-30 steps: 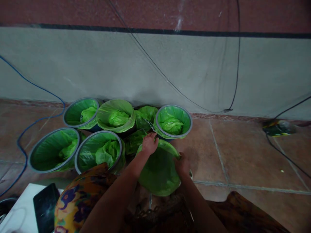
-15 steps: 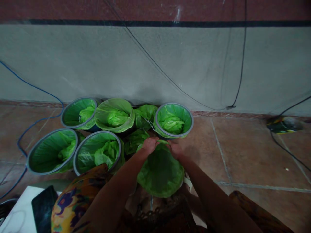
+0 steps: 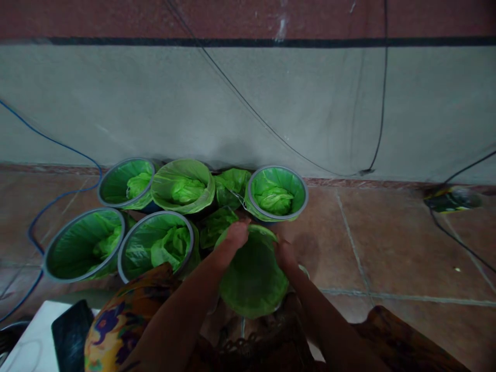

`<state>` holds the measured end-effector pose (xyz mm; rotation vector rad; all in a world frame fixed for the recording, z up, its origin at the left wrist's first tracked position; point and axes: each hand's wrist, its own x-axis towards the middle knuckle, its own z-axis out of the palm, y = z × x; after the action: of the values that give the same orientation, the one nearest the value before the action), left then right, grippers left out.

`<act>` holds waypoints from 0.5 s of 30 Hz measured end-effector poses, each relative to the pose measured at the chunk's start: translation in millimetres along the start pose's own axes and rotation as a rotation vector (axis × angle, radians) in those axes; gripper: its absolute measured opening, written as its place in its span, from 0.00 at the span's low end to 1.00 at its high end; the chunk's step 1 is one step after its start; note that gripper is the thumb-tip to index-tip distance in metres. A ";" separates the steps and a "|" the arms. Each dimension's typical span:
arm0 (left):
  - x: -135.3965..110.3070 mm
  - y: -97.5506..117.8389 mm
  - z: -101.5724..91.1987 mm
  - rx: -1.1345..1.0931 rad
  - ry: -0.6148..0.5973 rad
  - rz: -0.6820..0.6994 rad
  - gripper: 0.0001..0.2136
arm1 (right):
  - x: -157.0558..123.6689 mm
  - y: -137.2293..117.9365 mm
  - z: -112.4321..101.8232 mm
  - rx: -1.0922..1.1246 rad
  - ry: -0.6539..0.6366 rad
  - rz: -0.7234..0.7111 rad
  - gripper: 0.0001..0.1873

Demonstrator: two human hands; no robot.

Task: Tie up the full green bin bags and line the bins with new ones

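A bin lined with a green plastic liner (image 3: 253,284) stands directly in front of me, between my knees. My left hand (image 3: 237,233) grips the liner's edge at the far left of the rim. On the far right of the same rim, my right hand (image 3: 284,252) is closed over the liner, its fingertips partly hidden. Beyond my hands stands another lined bin with a grey ring (image 3: 277,194), a crumpled green bag inside it. A loose green liner (image 3: 219,225) lies just left of my left hand.
Several more lined bins, including a near one (image 3: 157,248) and one without a ring (image 3: 183,186), stand at left by the wall (image 3: 232,103). A blue cable (image 3: 62,194) crosses the floor. A dark phone-like slab (image 3: 72,336) lies on a white surface at lower left.
My hands have moved apart along the rim, the right one shifting right and towards me. The liner's far edge now shows spread between them.
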<state>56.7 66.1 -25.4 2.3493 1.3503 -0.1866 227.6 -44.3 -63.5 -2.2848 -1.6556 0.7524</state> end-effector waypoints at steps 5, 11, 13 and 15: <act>-5.0 -7.2 -7.8 -0.157 0.189 0.049 0.31 | -47.5 12.7 16.9 0.039 0.145 0.192 0.26; -4.9 -9.3 -7.7 -0.249 0.233 0.025 0.22 | -27.9 2.8 -4.9 0.119 0.326 0.045 0.24; -3.9 -5.3 -4.0 -0.250 0.226 0.035 0.18 | -2.4 -4.8 -16.9 0.133 0.268 0.003 0.22; -1.4 -0.3 -0.6 -0.249 0.236 0.037 0.13 | 19.9 -10.7 -24.0 0.136 0.170 -0.040 0.21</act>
<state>55.7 65.4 -24.5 2.2339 1.3469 0.2643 236.1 -19.3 -43.8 -2.1508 -1.5217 0.6228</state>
